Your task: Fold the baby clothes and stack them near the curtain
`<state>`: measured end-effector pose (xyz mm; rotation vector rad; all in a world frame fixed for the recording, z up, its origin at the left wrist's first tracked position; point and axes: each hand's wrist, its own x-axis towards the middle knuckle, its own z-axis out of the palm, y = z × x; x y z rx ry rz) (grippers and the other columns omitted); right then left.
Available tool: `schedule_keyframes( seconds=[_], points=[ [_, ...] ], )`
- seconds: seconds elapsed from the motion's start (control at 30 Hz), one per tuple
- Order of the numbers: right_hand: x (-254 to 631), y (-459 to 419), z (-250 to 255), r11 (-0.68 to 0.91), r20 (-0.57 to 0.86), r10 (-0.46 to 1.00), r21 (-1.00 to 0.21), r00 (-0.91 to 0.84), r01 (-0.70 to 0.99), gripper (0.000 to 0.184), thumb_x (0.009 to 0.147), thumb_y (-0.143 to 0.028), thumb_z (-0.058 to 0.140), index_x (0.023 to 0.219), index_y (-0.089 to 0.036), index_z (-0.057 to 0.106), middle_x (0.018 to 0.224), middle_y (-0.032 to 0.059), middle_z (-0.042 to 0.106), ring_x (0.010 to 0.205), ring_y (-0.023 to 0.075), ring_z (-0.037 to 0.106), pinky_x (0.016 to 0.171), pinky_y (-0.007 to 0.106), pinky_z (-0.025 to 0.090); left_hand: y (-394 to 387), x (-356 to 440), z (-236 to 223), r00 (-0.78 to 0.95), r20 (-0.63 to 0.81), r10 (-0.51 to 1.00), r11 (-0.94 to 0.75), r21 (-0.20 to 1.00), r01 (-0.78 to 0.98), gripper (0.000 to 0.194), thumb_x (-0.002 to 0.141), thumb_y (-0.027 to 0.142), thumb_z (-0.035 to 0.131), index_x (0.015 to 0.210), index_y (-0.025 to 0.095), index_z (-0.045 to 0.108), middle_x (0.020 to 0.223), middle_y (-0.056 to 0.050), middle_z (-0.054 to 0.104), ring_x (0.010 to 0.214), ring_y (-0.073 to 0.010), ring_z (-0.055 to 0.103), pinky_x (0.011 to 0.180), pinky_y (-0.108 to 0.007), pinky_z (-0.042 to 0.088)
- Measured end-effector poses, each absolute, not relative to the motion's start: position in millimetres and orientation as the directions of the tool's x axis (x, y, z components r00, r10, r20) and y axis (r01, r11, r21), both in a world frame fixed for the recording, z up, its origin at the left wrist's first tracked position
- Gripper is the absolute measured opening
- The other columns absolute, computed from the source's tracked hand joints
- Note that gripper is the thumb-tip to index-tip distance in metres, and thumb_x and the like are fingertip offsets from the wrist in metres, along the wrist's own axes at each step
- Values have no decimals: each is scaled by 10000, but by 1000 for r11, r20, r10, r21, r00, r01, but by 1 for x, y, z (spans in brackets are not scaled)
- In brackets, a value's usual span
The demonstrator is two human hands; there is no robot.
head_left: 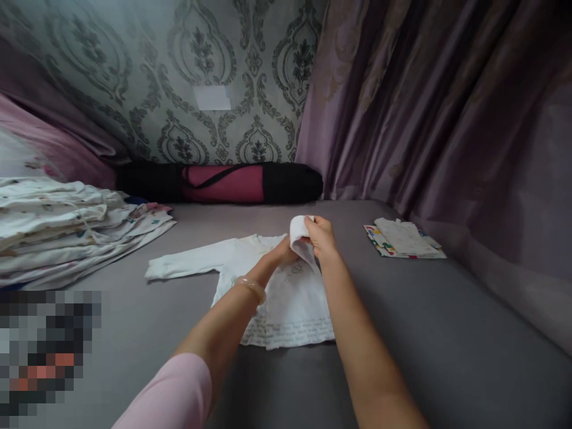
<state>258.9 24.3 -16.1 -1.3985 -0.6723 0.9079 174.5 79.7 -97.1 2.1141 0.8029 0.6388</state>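
A small white long-sleeved shirt (295, 298) lies spread on the grey bed sheet, with a band of printed writing along its hem. One sleeve (192, 265) stretches out flat to the left. The other sleeve (300, 226) is lifted off the bed in a loop. My right hand (320, 235) pinches this raised sleeve between thumb and fingers. My left hand (285, 251), below a bangle (252, 287) on the wrist, reaches over the shirt up to the same sleeve. The cloth hides its fingers, so their grip does not show.
A heap of light printed clothes (58, 232) lies on the left. Folded clothes (404, 238) sit on the right near the purple curtain (357, 107). Along the wall rests a long black and dark-pink bag (227, 183). The lower left corner is pixelated.
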Motion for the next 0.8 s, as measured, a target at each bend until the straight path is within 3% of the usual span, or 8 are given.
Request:
schedule_keyframes(
  seconds=[0.1,0.23,0.3,0.4,0.5,0.6,0.67,0.8],
  points=[
    [253,28,-24,-56,-81,831,-996,551,-63,146,807,-230,514,879,-162,622,764,30,663,616,143,627,489,238,530,83,142,-93,591,183,786,-448,826,341,222,764,192,521,905,113,672,914,-53,679,894,-203,607,819,-289,481],
    [240,36,-38,-94,-25,831,-991,555,96,226,817,-271,502,969,-162,627,829,40,673,677,143,640,539,230,534,79,97,-94,277,3,961,-75,965,252,275,826,326,525,975,116,620,907,-97,661,771,-180,637,706,-300,519],
    [228,37,-46,-102,-19,882,-983,471,150,289,831,-330,518,1049,-168,616,845,38,682,733,149,651,599,238,544,74,81,-97,256,-106,961,79,990,117,351,854,439,516,987,120,579,916,-107,648,734,-160,643,689,-294,527],
    [211,33,-56,-67,-33,981,-982,190,176,367,834,-401,565,1123,-179,603,922,58,701,872,180,663,728,288,550,68,70,-104,271,-195,943,202,979,1,538,859,629,422,986,124,556,845,-98,651,715,-160,643,694,-303,531],
    [209,31,-62,-23,-9,997,-982,74,188,312,860,-379,554,1092,-183,626,1064,92,688,1020,192,634,850,316,514,67,69,-110,291,-189,938,199,980,-5,632,812,709,413,988,126,581,790,-78,658,720,-178,634,658,-289,515],
    [230,36,-68,-20,6,981,-991,194,135,291,914,-337,453,1079,-169,624,1125,113,668,1011,182,642,838,320,512,66,70,-115,203,-104,974,100,995,30,592,719,576,646,1084,118,556,763,-39,637,666,-161,604,607,-254,474],
    [250,42,-74,-18,25,945,-992,325,126,309,932,-306,395,1084,-153,617,1133,125,664,986,174,649,822,315,513,66,70,-117,146,-48,988,38,997,71,623,692,443,705,1177,104,509,744,-17,612,616,-137,567,579,-235,441],
    [277,45,-88,-61,154,863,-913,481,403,326,918,-211,364,1085,-127,631,1112,132,672,1027,180,627,899,317,466,66,65,-120,99,112,989,-132,966,222,558,761,310,629,1263,115,482,786,-26,607,661,-142,558,627,-247,438]
  ],
)
